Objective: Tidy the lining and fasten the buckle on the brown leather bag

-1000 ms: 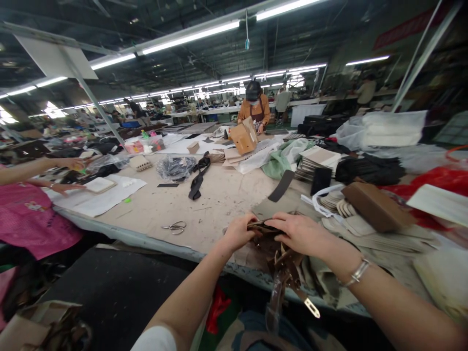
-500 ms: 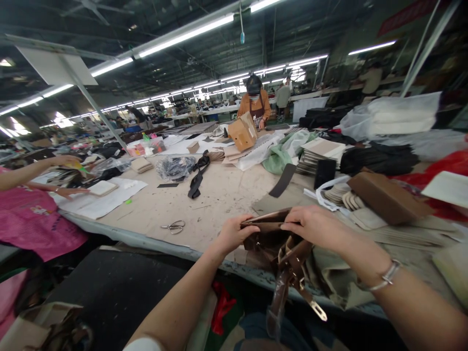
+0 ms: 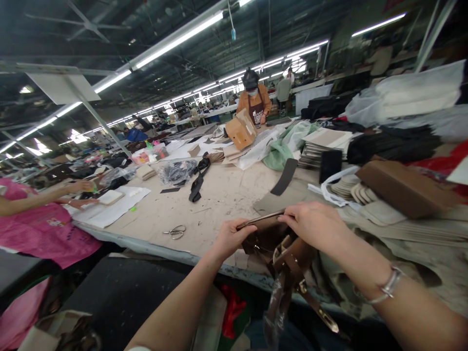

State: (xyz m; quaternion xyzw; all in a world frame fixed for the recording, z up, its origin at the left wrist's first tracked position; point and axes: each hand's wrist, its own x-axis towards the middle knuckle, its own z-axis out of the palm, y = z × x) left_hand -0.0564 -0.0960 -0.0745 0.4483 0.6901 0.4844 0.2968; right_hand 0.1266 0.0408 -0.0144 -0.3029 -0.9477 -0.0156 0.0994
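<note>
Brown | head view | pinching handbag (image 3: 268, 234) by rim (image 3: 262, 219), narrowly, with left fingers (image 3: 245, 230) and right fingers (image 3: 290, 219) | long axis left to right, slanting away rightward | just below both, equally near | at near edge of desk (image 3: 226, 197)

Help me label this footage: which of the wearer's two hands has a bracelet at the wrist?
The right hand, holding the brown handbag: a silver-coloured bracelet circles its wrist. The left hand, on the same bag, has a bare wrist.
</note>
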